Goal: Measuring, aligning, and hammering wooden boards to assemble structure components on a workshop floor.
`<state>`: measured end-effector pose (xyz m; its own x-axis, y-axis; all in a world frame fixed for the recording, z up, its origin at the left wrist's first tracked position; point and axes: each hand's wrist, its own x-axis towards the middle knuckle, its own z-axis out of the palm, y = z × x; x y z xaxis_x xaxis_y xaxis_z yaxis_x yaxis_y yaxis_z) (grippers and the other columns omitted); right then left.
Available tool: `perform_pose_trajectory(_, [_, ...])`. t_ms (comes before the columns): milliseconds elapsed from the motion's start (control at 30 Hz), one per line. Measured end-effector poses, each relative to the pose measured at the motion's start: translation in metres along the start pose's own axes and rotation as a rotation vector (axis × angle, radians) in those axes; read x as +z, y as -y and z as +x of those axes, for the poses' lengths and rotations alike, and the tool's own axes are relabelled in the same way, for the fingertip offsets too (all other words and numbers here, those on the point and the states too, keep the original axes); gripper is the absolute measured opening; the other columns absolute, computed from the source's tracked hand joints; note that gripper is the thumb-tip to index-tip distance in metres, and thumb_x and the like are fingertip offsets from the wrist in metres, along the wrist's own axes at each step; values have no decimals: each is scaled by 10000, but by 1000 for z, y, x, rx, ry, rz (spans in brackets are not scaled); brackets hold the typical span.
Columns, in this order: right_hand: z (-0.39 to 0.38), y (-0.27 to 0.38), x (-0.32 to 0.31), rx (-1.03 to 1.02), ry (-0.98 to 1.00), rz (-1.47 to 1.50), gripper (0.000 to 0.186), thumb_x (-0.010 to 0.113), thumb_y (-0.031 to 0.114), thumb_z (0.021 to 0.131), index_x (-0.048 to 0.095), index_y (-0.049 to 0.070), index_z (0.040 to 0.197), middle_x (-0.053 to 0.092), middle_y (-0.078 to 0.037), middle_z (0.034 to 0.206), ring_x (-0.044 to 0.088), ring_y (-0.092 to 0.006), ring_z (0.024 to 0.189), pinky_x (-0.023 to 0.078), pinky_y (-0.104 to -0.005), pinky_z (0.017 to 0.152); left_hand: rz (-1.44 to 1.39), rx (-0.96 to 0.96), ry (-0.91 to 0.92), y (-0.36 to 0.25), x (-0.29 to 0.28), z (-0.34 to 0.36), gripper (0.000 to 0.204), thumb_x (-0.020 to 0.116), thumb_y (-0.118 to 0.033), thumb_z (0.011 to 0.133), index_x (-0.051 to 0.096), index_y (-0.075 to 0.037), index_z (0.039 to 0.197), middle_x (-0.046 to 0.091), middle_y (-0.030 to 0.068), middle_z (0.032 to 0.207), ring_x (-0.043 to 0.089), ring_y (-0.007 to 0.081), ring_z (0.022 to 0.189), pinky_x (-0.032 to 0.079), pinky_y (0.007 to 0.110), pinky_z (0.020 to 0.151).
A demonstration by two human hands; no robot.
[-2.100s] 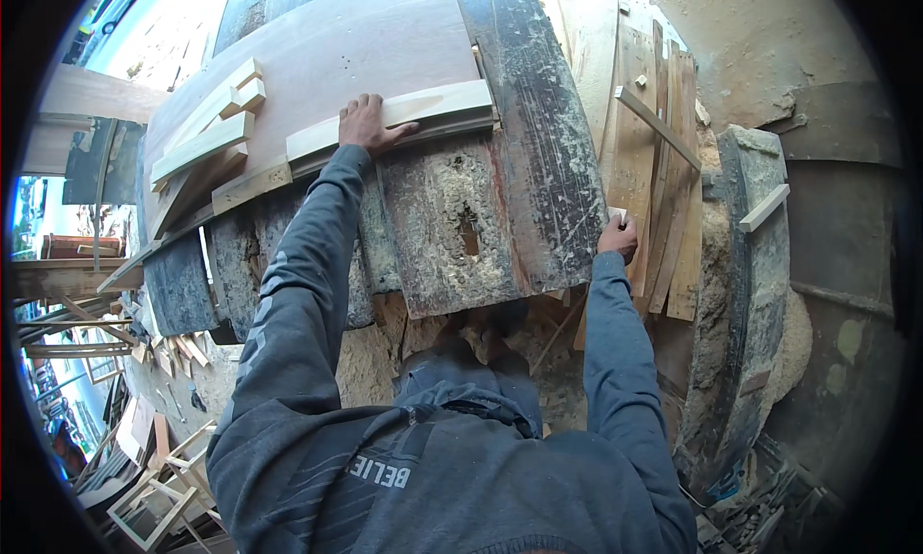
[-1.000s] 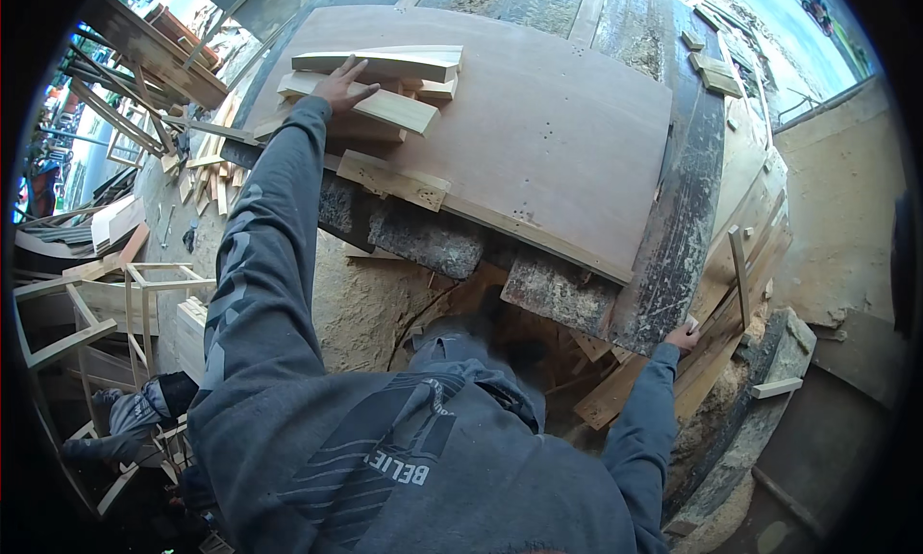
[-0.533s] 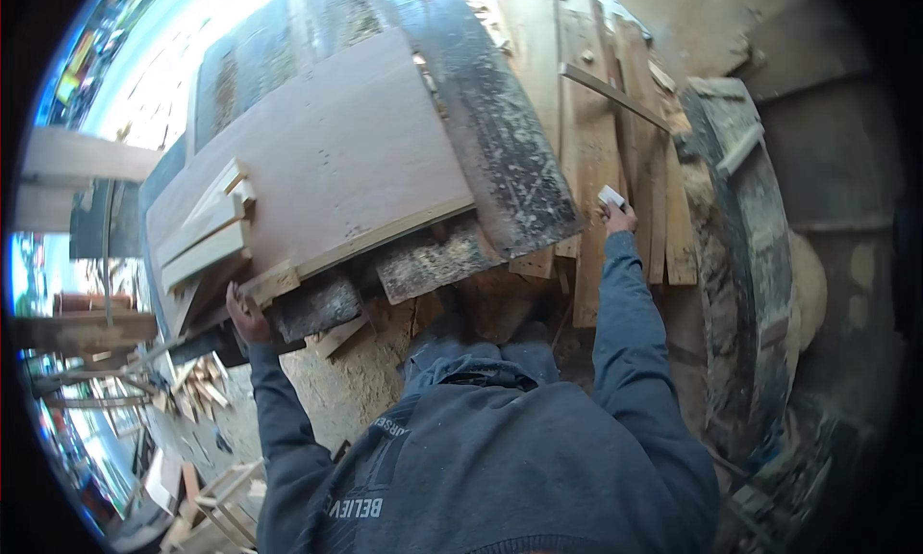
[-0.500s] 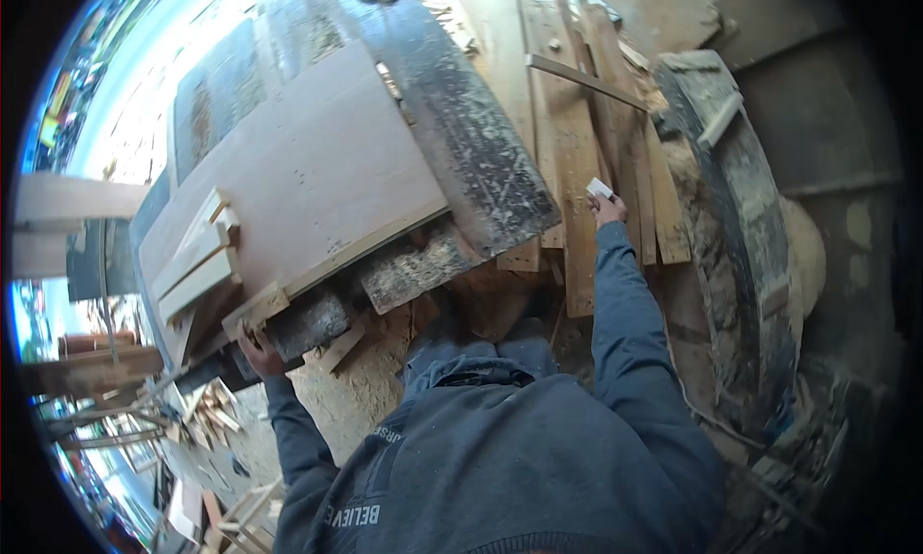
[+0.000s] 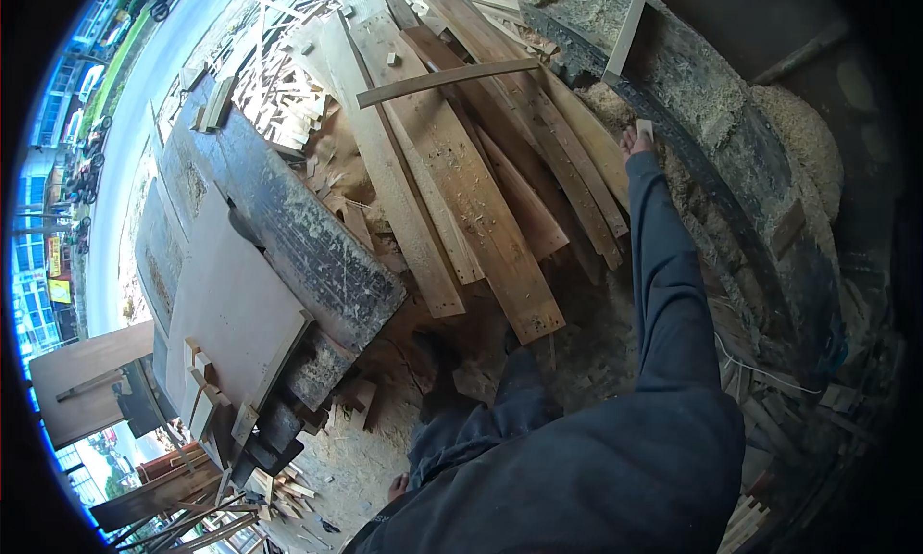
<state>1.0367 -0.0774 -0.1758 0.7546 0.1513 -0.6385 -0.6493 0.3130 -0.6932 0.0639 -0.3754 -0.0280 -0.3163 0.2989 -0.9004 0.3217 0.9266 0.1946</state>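
"Sawdust [image 5: 810, 146] is heaped past the right side of the right counter [image 5: 760, 184]. Where's the pale block [image 5: 645, 128]?"

"Pinched in the right hand [image 5: 636, 141], just beside that counter's left edge. Whether it touches the edge, I can't tell."

"And the left hand [image 5: 397, 487]?"

"Low by the thigh, partly hidden; I can't tell whether its fingers are spread or closed."

"What might go wrong?"

"The block is small, out at the end of a stretched arm; a bump on that edge could knock it loose. Footing worries me too: the planks [image 5: 481, 218] end close to the feet [image 5: 435, 352], so a step forward could catch one."

"What else is in the way?"

"A crosswise strip [image 5: 447, 80] over the planks, which might slide if nudged, and a pale strip [image 5: 627, 33] reaching the right counter's left edge. On the left counter [image 5: 308, 242], a panel [image 5: 231, 285] carries short pieces [image 5: 202, 400] by its lower corner."
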Motion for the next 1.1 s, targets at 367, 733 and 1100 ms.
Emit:
perform_pose_trajectory(367, [156, -11, 148, -292, -82, -691, 456, 444, 217, 966, 538, -57, 1318, 601, -247, 1315, 631, -354, 1154, 559, -401, 902, -55, -30, -322, -14, -40, -61, 416, 559, -392, 1012, 525, -78, 1282, 708, 107, 1056, 680, 204, 806, 527, 359, 608])
perform_pose_trajectory(733, [124, -15, 77, -289, -12, -289, 362, 351, 187, 990, 488, 5, 1272, 673, -156, 945, 615, -229, 599, 470, -302, 493, 458, 139, -94, 18, 31, -41, 395, 626, -306, 984, 636, -3, 1237, 729, 106, 1099, 679, 217, 1011, 522, 333, 893])
perform_pose_trajectory(1100, [29, 128, -98, -245, -155, -254, 494, 362, 282, 1019, 286, -89, 1337, 427, -309, 1296, 626, -442, 838, 619, -527, 664, 497, 616, 109, -189, 95, 1, 455, 634, -323, 977, 592, 7, 1288, 690, 196, 1134, 668, 273, 1082, 524, 360, 918])
